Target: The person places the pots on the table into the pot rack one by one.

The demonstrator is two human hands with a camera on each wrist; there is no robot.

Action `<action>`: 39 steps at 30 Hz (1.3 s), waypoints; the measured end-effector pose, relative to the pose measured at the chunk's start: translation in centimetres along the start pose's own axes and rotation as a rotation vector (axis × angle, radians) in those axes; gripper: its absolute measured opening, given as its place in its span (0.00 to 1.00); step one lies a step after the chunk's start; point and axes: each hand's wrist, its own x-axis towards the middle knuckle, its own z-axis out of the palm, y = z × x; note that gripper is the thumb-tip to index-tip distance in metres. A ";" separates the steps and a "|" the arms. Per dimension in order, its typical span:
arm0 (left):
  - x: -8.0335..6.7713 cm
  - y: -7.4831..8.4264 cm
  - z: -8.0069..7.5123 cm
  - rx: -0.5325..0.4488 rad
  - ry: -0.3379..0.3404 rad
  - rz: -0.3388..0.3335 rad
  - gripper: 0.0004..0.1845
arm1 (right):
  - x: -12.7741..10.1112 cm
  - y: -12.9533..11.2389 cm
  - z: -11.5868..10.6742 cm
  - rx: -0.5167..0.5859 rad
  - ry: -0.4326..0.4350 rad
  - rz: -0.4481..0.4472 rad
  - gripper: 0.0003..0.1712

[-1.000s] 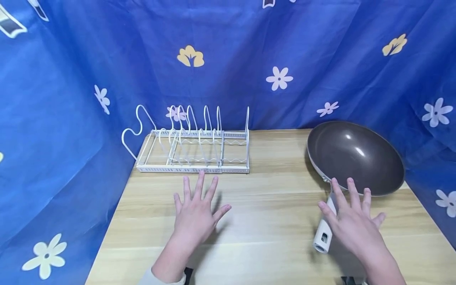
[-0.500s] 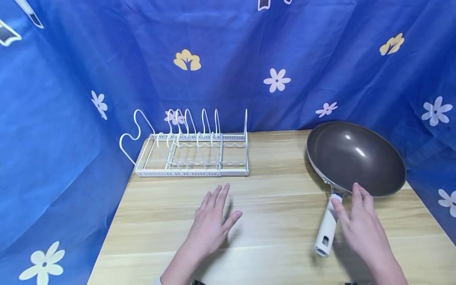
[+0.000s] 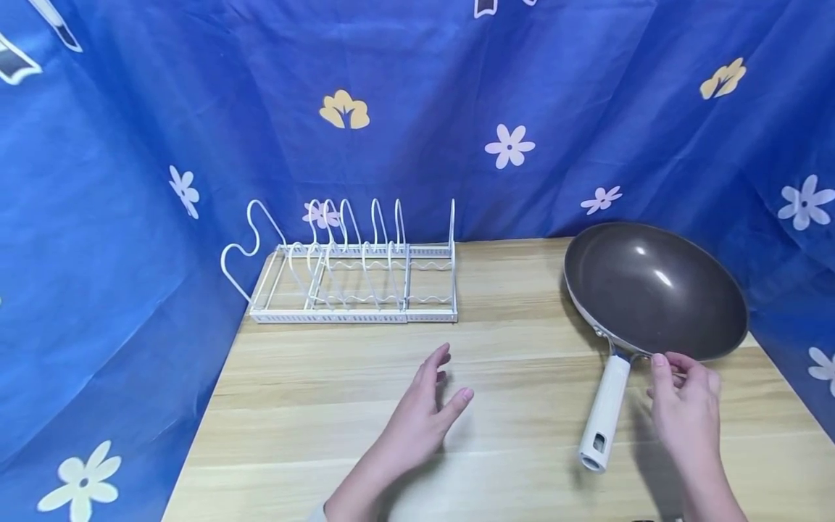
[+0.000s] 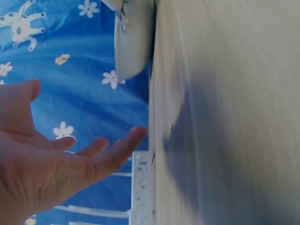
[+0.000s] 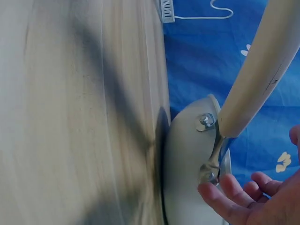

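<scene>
A wok with a dark inside (image 3: 652, 290) sits on the right, its white handle (image 3: 605, 413) pointing toward me. My right hand (image 3: 688, 406) is just right of the handle, fingertips right at the wok's near rim. In the right wrist view its loosely bent fingers (image 5: 229, 197) overlap the metal bracket (image 5: 213, 164) joining handle and wok, and the thumb stands apart. Over the table's middle, my left hand (image 3: 420, 420) has its thumb spread and holds nothing. A white wire rack (image 3: 352, 316) with upright loops stands beyond it, back left.
The wooden tabletop (image 3: 509, 449) lies under everything. Blue cloth (image 3: 417, 130) with white and yellow flowers hangs close behind the rack and wok and along both sides.
My left hand has shifted right and turned onto its edge. The right hand's spread fingers have drawn in and bent near the wok's rim. Rack and wok stay put.
</scene>
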 end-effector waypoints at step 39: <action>3.0 3.5 9.2 -0.743 -0.546 -0.182 0.33 | 1.4 3.1 2.0 1.264 -0.849 0.180 0.22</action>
